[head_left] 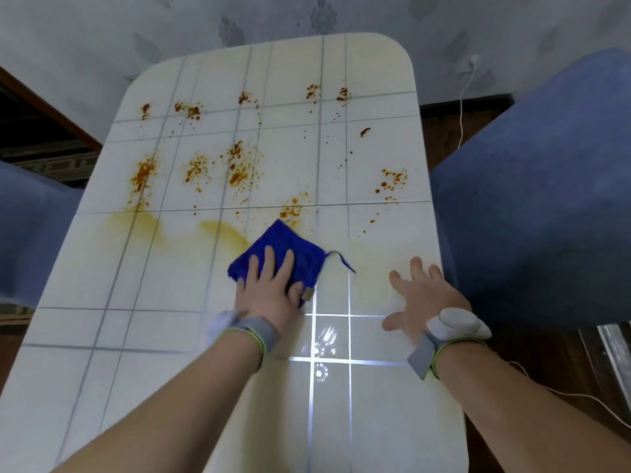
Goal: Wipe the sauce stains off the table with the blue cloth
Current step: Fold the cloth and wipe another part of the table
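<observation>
- Head view: a white tabletop (170, 278) with grey grid lines and rounded corners runs away from the person towards a pale patterned wall (102, 35).
- The blue cloth (293, 240) lies bunched on the tabletop just right of its middle, with one corner pointing to the far end and a thin loose strip (345, 261) trailing from its right side.
- The left hand (269, 295) lies palm down on the near half of the cloth. Its grip is apart, with straight, spread fingers pressing the cloth flat rather than curling round it.
- The right hand (421, 302) rests palm down on the bare tabletop near the right edge, well apart from the cloth. Its grip is also apart, fingers splayed, and it holds nothing.
- Orange-brown sauce stains (239, 165) spatter the far half of the tabletop in clusters, the nearest just beyond the cloth's far corner.
- Pale yellow smears (225, 230) stretch to the left of the cloth.
- Each wrist carries a grey band: left band (251, 332), right band (457, 327) with a white pod on it.
- A bright light reflection (324, 339) shines on the tabletop between the forearms.
- A blue chair (546, 199) stands at the right and another blue seat (30, 227) at the left.
- A white cable (462, 107) hangs down the wall.
</observation>
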Demonstrator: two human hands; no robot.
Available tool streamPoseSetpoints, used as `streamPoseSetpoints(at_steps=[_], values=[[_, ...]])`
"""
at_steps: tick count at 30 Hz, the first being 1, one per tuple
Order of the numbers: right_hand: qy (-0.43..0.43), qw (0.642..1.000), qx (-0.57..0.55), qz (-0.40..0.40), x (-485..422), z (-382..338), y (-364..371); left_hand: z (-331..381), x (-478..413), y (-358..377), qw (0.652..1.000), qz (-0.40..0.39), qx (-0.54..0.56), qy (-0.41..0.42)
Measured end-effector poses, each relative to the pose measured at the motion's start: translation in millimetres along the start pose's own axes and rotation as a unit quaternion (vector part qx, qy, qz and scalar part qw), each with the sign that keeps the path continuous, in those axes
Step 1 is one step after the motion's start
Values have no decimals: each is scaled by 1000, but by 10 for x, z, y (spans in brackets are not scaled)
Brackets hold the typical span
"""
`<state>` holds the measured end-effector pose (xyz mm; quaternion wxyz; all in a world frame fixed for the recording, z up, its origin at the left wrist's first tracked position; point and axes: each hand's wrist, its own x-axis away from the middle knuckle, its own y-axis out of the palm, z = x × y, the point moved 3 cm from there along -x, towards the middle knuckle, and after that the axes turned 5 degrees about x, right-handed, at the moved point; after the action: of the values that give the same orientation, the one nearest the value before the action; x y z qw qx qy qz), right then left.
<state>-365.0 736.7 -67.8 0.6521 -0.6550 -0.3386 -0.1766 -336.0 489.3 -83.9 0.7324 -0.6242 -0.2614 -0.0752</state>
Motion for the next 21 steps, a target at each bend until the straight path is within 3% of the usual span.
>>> streamPoseSetpoints(at_steps=[2, 5, 8, 11, 14, 18, 21], values=[[-1, 1000, 1, 10, 2, 2, -3, 334, 160, 112, 999, 14, 29, -32], [-8, 999, -10, 51, 50, -20, -13, 1043, 434, 365, 991, -8, -19, 131], [-26, 997, -32, 58, 67, -13, 42, 962, 279, 321, 967, -15, -95, 235], [-16, 998, -45, 36, 64, 50, 81, 627, 159, 182, 982, -11, -79, 169], [-14, 998, -43, 40, 86, 50, 54, 887, 351, 276, 995, -6, -35, 91], [-32, 989, -98, 110, 164, 64, 108, 1115, 520, 389, 972, -42, -93, 211], [-37, 974, -183, 126, 301, 91, 144, 865, 313, 61, 966, 7, -66, 252]])
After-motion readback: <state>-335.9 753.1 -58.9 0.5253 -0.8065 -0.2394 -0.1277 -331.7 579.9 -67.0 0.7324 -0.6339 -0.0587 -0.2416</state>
